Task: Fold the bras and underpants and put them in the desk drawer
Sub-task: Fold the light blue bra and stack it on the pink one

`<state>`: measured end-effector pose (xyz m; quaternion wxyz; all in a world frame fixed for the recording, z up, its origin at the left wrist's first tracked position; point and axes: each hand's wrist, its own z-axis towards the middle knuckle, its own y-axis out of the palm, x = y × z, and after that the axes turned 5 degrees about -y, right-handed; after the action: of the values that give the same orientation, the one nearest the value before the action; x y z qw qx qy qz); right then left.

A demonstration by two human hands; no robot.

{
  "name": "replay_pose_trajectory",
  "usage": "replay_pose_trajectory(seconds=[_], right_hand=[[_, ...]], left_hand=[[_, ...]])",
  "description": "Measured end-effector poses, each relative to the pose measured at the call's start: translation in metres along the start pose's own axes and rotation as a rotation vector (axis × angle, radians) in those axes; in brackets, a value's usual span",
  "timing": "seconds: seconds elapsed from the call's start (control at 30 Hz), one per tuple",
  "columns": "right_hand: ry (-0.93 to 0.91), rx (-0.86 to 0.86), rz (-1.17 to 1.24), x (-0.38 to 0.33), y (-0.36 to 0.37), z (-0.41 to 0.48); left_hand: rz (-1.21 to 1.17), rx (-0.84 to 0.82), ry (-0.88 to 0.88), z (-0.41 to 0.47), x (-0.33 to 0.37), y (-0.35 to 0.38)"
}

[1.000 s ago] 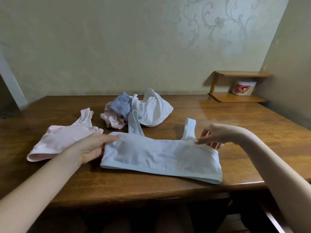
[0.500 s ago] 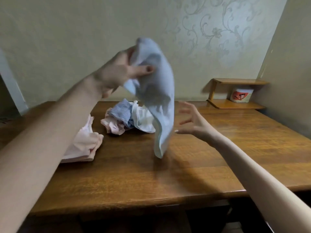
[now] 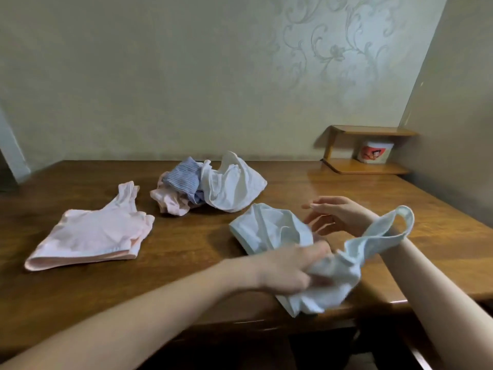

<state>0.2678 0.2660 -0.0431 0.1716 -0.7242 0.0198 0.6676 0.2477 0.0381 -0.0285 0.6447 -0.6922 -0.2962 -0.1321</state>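
At the far left of the wooden desk (image 3: 186,276) lies a folded pink bra (image 3: 90,233), and behind it to the right sits a crumpled pile of pink, blue-striped and white underwear (image 3: 210,182). Near the front edge, the left hand (image 3: 290,268), somewhat blurred, grips a bunched light blue bra (image 3: 269,228) with curled fingers. Just beyond it the right hand (image 3: 336,217) hovers with fingers loosely spread, grasping nothing, while one strap of the blue bra drapes across its wrist; a small corner shelf (image 3: 368,168) holds a white tub (image 3: 374,153).
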Motion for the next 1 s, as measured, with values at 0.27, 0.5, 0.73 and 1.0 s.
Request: replay_pose_trajectory(seconds=[0.27,0.5,0.73,1.0], right_hand=[[-0.329,-0.445,-0.052,-0.019,0.003,-0.012],[-0.338,-0.560,-0.951,-0.012,0.052,0.002],[-0.258,0.191,0.014,-0.020,-0.016,0.002],[-0.332,0.394,-0.165,-0.038,-0.054,-0.011]], left_hand=[[0.323,0.011,0.191,-0.009,0.020,0.044],[0.233,-0.048,0.076,-0.014,0.011,0.018],[0.141,-0.150,0.054,-0.013,0.013,0.008],[-0.061,-0.055,0.081,0.006,0.008,-0.013]])
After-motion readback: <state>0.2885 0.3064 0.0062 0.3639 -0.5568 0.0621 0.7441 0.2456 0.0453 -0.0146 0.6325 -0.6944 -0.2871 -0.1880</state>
